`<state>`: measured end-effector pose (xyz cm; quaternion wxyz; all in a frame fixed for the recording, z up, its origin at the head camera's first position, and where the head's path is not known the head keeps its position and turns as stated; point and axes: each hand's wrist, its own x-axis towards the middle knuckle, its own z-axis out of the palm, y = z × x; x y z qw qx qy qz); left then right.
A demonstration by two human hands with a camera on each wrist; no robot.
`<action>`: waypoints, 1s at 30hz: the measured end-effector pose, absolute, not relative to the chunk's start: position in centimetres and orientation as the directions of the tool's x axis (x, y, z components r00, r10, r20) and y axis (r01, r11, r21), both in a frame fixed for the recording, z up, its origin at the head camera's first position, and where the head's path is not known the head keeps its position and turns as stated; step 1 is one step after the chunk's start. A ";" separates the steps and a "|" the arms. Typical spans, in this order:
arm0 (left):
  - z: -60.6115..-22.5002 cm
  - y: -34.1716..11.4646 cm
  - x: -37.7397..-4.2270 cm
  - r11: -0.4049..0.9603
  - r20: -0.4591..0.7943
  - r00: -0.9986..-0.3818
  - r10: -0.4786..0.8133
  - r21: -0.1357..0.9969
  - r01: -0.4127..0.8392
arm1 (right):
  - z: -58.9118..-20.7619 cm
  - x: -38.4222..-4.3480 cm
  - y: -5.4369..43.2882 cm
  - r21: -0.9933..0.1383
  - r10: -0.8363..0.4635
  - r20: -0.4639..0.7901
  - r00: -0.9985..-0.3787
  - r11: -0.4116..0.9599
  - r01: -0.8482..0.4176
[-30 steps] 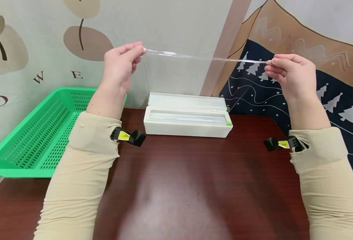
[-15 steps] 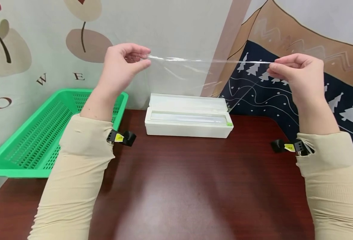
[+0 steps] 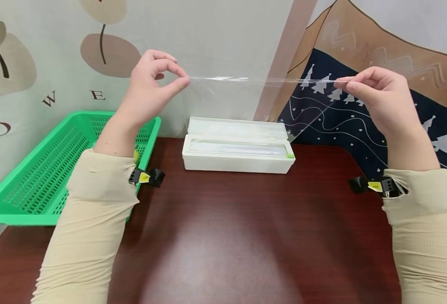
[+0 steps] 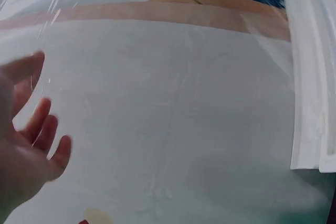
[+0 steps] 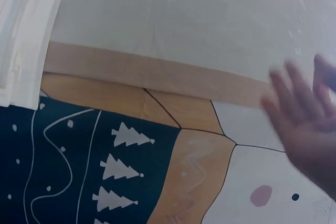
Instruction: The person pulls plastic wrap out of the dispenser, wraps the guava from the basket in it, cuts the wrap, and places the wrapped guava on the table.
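Note:
A clear sheet of cling film (image 3: 231,79) stretches between both hands, high above the table. Its top edge runs nearly level, and one side slants down to the white cling film box (image 3: 238,164) with its lid tipped back. My left hand (image 3: 149,86) pinches the film's left corner between thumb and index finger. At the other corner, the thumb and fingers of my right hand (image 3: 384,95) pinch the edge. In the left wrist view the box (image 4: 308,103) stands at the right; the right wrist view has the box (image 5: 34,40) at top left, with the right hand blurred.
A green perforated basket (image 3: 29,219) stands on the left of the table, partly behind the left forearm, with a bit of something yellow (image 3: 136,155) showing inside. The dark red-brown table (image 3: 223,228) spreads in front of the box. Patterned cloth (image 3: 223,33) hangs behind.
The left fingers have spread apart and come together on the film's corner again. My right hand has shifted slightly right. Both forearms stand wider apart; the box has stayed put.

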<state>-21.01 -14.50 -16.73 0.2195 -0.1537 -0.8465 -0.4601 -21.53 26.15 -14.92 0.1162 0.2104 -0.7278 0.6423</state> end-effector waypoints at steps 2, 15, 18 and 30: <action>-16.7 -15.0 -20.7 0.444 0.479 -0.873 0.092 0.765 0.467 | -15.1 -21.5 26.3 -0.878 -0.253 0.455 -0.854 0.034 -0.478; -19.8 -14.9 -18.8 -0.016 0.462 -0.799 0.386 0.869 0.494 | -17.5 -21.3 28.6 -0.878 -0.643 0.458 -0.614 -0.217 -0.427; -20.6 -14.9 -18.0 0.003 0.428 -0.808 0.404 0.883 0.469 | -18.4 -20.6 28.9 -0.884 -0.666 0.441 -0.602 -0.208 -0.418; -25.2 -15.6 -15.6 0.007 0.304 -0.727 0.616 0.920 0.391 | -22.4 -18.0 29.7 -0.911 -0.808 0.265 -0.527 -0.031 -0.411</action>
